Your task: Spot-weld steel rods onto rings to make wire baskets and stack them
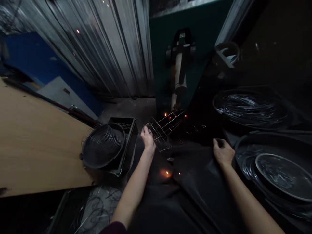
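Observation:
My left hand (148, 139) is closed on the near left side of a wire rack (161, 128), a thin metal frame with several crossbars. The rack's far end reaches under the electrode arm of what looks like a spot welder (179, 68), and glowing sparks fly around it. My right hand (223, 152) hovers above the dark apron (195, 182) over my lap, apart from the rack. Its fingers are curled in; whether anything is between them I cannot make out. A large round tub of wire pieces (240, 149) lies just right of that hand.
On the left, a dark bowl with coiled wire rings (103, 143) rests on a black crate (130, 130) beside a wooden board (41, 139). Another basin of thin wires (248, 107) stands at right. Corrugated metal sheeting (104, 42) rises behind. Loose wires (102, 208) lie at lower left.

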Demonstrator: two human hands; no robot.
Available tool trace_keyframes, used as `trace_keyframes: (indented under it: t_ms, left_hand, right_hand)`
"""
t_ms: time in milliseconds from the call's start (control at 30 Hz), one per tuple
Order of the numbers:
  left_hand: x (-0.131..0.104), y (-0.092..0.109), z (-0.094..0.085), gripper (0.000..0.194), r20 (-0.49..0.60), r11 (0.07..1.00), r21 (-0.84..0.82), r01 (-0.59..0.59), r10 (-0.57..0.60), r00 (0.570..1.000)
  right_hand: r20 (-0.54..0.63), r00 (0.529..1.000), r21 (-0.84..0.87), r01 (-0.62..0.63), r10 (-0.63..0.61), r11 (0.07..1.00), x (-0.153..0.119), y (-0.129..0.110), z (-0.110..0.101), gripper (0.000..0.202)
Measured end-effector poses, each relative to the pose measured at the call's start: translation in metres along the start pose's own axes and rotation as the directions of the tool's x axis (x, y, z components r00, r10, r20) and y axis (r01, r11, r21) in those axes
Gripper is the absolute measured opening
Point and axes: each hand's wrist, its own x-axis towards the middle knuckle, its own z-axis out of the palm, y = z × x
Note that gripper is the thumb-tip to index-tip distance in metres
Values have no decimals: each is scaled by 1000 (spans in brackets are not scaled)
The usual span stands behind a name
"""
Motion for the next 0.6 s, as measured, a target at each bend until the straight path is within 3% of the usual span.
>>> trace_keyframes:
  t_ms: [167, 367, 500, 600]
  left_hand:
    - [-15, 12, -14, 29, 48, 1000, -19, 9, -8, 999]
    - [-27, 59, -43, 30, 86, 999, -33, -38, 41, 995]
    - [-28, 110, -84, 22, 34, 993, 15, -119, 119, 992]
    - [-48, 171, -139, 31, -180, 976, 175, -130, 162, 970]
  right_hand:
    - [11, 999, -31, -35, 35, 999, -1, -6, 2, 39]
    - [80, 996, -86, -35, 42, 996, -4, -24, 4, 35]
    - [218, 975, -158, -2, 37, 987, -5, -35, 9, 46]
    - [317, 948, -218, 55, 17, 974, -2, -43, 17, 54]
